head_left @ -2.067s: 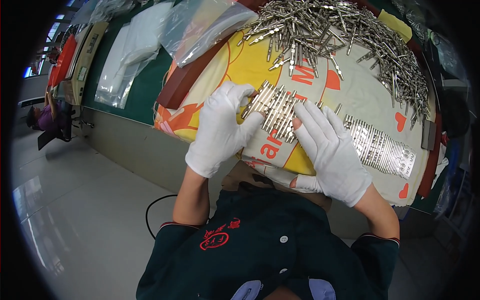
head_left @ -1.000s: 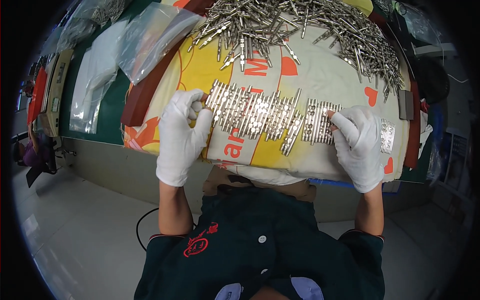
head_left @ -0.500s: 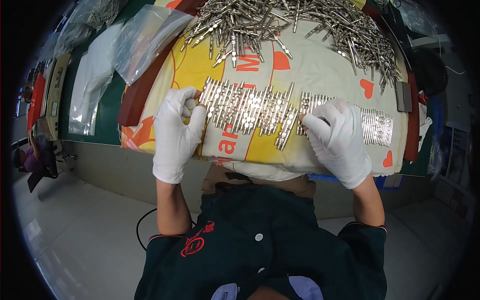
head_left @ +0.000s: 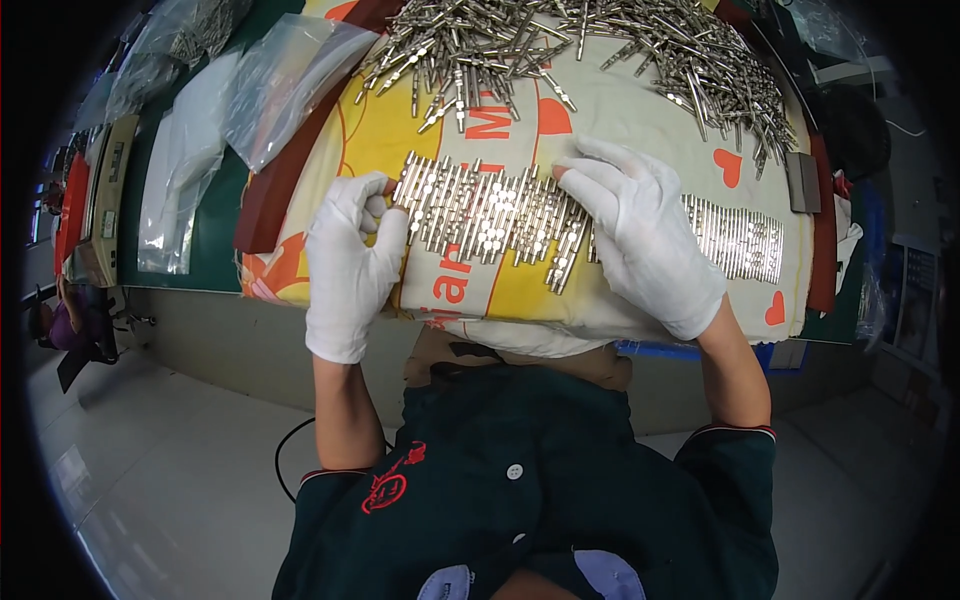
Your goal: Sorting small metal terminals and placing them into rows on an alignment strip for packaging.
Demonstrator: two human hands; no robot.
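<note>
A slanting row of slender stepped metal pins (head_left: 480,210) lies side by side on the printed cloth in front of me. My left hand (head_left: 352,255), in a white glove with bare fingertips, is at the row's left end. Its fingers are curled, with thumb and index finger against the outermost pins. My right hand (head_left: 645,225), gloved the same way, reaches over the row's right end. Its fingers are stretched out, the index fingertip close to the pins' upper ends; its thumb is hidden. Right of it lies a second row of similar pins (head_left: 735,240), partly covered by that hand.
Two loose heaps of pins, a left heap (head_left: 460,50) and a right heap (head_left: 700,75), lie at the far side. Dark red bars (head_left: 270,205) edge the cloth (head_left: 640,300). Clear plastic bags (head_left: 290,90) and a scale (head_left: 105,220) are at left. A grey block (head_left: 803,183) stands at right.
My right hand has moved up and left from the second row to the first row's right end, and its fingers have straightened. My left hand stays at the left end.
</note>
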